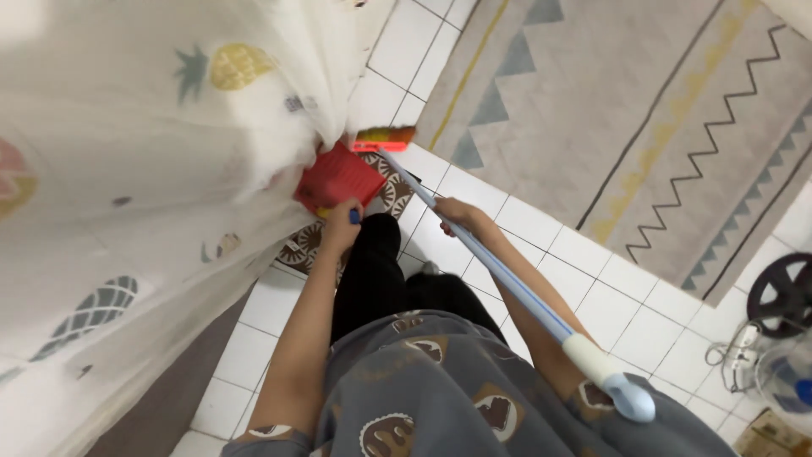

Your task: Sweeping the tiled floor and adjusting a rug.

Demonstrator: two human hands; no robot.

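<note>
A sheer white curtain with fruit prints (127,169) hangs at the left. Beside it, the left hand (341,227) has its fingers curled around the handle of a red plastic dustpan (338,178) on the white tiled floor (584,296). The right hand (461,216) wraps its fingers around a long pale-blue broom pole (507,279), near a grey zigzag-patterned rug (626,110).

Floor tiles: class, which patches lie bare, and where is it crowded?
Bare white tiles lie between the grey zigzag rug and the broom handle; more lie between curtain and left arm. Crowded around the red dustpan, where both hands meet, and by the fan.
</note>
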